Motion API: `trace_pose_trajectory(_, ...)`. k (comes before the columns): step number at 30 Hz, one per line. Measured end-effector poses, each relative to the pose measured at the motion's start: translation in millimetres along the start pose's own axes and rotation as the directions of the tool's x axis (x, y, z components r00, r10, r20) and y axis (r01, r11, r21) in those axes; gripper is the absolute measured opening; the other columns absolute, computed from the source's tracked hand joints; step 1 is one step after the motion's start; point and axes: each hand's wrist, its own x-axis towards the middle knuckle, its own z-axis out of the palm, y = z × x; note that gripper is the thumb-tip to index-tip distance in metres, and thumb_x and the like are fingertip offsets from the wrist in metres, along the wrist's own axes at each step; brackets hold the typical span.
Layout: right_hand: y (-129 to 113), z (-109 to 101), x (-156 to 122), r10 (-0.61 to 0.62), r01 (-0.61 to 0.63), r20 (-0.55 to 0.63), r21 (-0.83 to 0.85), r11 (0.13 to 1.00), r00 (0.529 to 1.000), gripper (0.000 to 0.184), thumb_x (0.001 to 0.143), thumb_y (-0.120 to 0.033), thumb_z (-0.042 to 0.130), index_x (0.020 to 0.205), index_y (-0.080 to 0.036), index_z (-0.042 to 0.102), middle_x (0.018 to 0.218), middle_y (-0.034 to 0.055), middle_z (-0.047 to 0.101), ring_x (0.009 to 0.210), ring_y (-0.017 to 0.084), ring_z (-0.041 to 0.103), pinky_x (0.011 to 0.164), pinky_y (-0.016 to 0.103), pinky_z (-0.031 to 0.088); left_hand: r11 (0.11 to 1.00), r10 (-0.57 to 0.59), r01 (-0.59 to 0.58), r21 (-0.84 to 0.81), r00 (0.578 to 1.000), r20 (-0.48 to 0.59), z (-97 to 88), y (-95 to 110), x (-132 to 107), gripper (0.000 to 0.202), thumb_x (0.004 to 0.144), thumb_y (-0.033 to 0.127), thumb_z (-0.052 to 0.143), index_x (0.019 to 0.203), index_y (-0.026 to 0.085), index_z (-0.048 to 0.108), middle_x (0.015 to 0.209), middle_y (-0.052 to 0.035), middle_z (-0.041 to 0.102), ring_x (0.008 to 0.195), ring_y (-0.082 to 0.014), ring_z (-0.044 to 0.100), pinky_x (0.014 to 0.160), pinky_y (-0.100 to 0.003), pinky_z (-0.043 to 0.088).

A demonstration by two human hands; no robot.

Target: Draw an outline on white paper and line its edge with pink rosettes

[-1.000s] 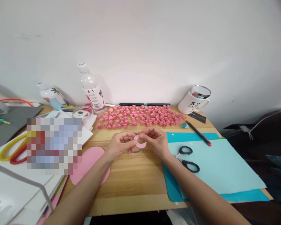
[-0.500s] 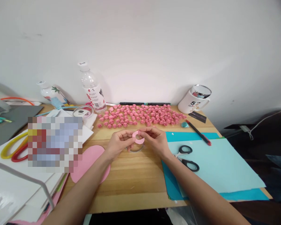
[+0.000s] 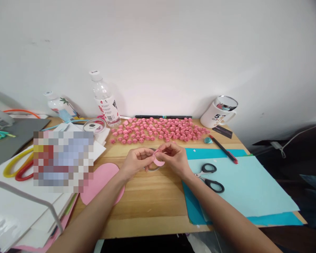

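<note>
Between my hands is a curled pink paper strip (image 3: 159,162), its loose end bent into a loop. My left hand (image 3: 138,161) pinches it from the left, and the fingers of my right hand (image 3: 173,157) close on it from the other side. Just under the fingers, partly hidden, a round ring-shaped item (image 3: 155,169) lies on the wooden table (image 3: 150,200). Many small rolled pink paper roses (image 3: 158,130) are spread behind my hands. A pink paper circle (image 3: 102,182) lies under my left forearm.
Black-handled scissors (image 3: 209,168) rest on light blue paper (image 3: 247,186) at the right, near a pen (image 3: 225,150). A white mug (image 3: 218,112) and a water bottle (image 3: 105,100) stand by the wall. Papers and yellow-red scissors (image 3: 18,165) crowd the left.
The pink strip's open curl has tilted and narrowed as my fingers turned it. My fingertips have drawn closer together. The view has shifted slightly.
</note>
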Motion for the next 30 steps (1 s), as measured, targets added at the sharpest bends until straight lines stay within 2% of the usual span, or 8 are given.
trace_pose_trajectory(3, 1.0, -0.2, 0.3, -0.01, 0.01, 0.009, 0.024, 1.0, 1.0, 0.027, 0.059, -0.033, 0.082, 0.066, -0.019, 0.06, 0.068, -0.0005, 0.065, 0.059, 0.012, 0.058, 0.052, 0.024, 0.046, 1.0, -0.002, 0.002, -0.003, 1.0, 0.006, 0.6, -0.2, -0.1, 0.026, 0.07, 0.033, 0.072, 0.086, 0.013, 0.067, 0.056, 0.0001, 0.062, 0.05, -0.009, 0.055, 0.044, -0.018, 0.042)
trace_pose_trajectory(6, 1.0, 0.1, 1.4, -0.026, 0.025, 0.018, 0.066, 0.998, 1.0, 0.029, 0.057, -0.033, 0.082, 0.063, -0.02, 0.057, 0.066, -0.0015, 0.063, 0.058, 0.012, 0.057, 0.052, 0.025, 0.046, 1.0, -0.018, 0.018, -0.004, 0.999, 0.047, 0.5, 0.0, -0.2, 0.028, 0.07, 0.035, 0.071, 0.088, 0.013, 0.068, 0.062, -0.0023, 0.066, 0.055, -0.012, 0.06, 0.047, -0.021, 0.046)
trace_pose_trajectory(10, 0.2, 0.2, 3.1, -0.044, 0.039, 0.051, 0.092, 0.995, 0.998, 0.03, 0.056, -0.033, 0.083, 0.061, -0.02, 0.057, 0.065, -0.0026, 0.06, 0.057, 0.011, 0.056, 0.053, 0.025, 0.046, 1.0, 0.005, -0.004, -0.004, 0.998, 0.061, -1.1, -2.1, 0.4, 0.028, 0.074, 0.035, 0.068, 0.093, 0.015, 0.069, 0.079, -0.0057, 0.073, 0.069, -0.0151, 0.066, 0.066, -0.027, 0.052)
trace_pose_trajectory(13, -0.5, 0.6, 3.0, -0.057, 0.05, 0.075, 0.093, 0.994, 0.996, 0.029, 0.057, -0.031, 0.083, 0.06, -0.02, 0.057, 0.066, -0.0027, 0.059, 0.059, 0.011, 0.056, 0.056, 0.025, 0.047, 0.998, 0.05, -0.051, 0.022, 0.999, 0.019, -1.7, -5.4, 1.4, 0.023, 0.077, 0.036, 0.065, 0.086, 0.016, 0.072, 0.081, -0.005, 0.074, 0.076, -0.0159, 0.067, 0.076, -0.027, 0.05)
trace_pose_trajectory(17, 0.1, 1.1, 1.4, -0.046, 0.041, 0.094, 0.061, 0.997, 0.994, 0.029, 0.058, -0.03, 0.083, 0.062, -0.02, 0.056, 0.067, -0.0026, 0.059, 0.063, 0.012, 0.056, 0.061, 0.026, 0.048, 0.999, 0.033, -0.034, -0.043, 0.999, -0.035, 0.4, -8.2, 1.9, 0.024, 0.076, 0.039, 0.066, 0.075, 0.016, 0.073, 0.074, -0.0037, 0.073, 0.071, -0.0147, 0.066, 0.072, -0.025, 0.049)
trace_pose_trajectory(22, 1.9, 1.0, -0.8, -0.041, 0.045, 0.127, -0.025, 0.999, 0.991, 0.027, 0.059, -0.029, 0.082, 0.064, -0.02, 0.056, 0.07, -0.0021, 0.058, 0.068, 0.013, 0.054, 0.063, 0.026, 0.045, 0.99, -0.028, 0.01, -0.14, 0.991, -0.129, 5.3, -6.6, 1.3, 0.02, 0.064, 0.036, 0.076, 0.065, 0.016, 0.073, 0.064, -0.001, 0.071, 0.06, -0.0107, 0.061, 0.066, -0.023, 0.047)
trace_pose_trajectory(26, 0.7, 3.5, -2.7, -0.05, 0.063, 0.113, -0.113, 0.992, 0.992, 0.028, 0.061, -0.032, 0.08, 0.062, -0.019, 0.055, 0.068, -0.0022, 0.055, 0.064, 0.012, 0.049, 0.055, 0.023, 0.038, 0.975, -0.081, 0.052, -0.214, 0.988, -0.128, 6.4, -5.7, 1.6, 0.021, 0.056, 0.033, 0.081, 0.061, 0.015, 0.071, 0.057, -0.0005, 0.068, 0.055, -0.01, 0.059, 0.062, -0.023, 0.046)
trace_pose_trajectory(30, -0.2, 6.0, -4.7, -0.055, 0.074, 0.111, -0.179, 0.981, 0.992, 0.028, 0.063, -0.033, 0.077, 0.062, -0.019, 0.053, 0.069, -0.0017, 0.053, 0.061, 0.011, 0.046, 0.049, 0.022, 0.031, 0.964, -0.093, 0.065, -0.256, 0.991, -0.1, 4.6, -7.0, 1.6, 0.021, 0.054, 0.029, 0.083, 0.06, 0.014, 0.07, 0.058, -0.0014, 0.069, 0.057, -0.0111, 0.062, 0.061, -0.023, 0.047)
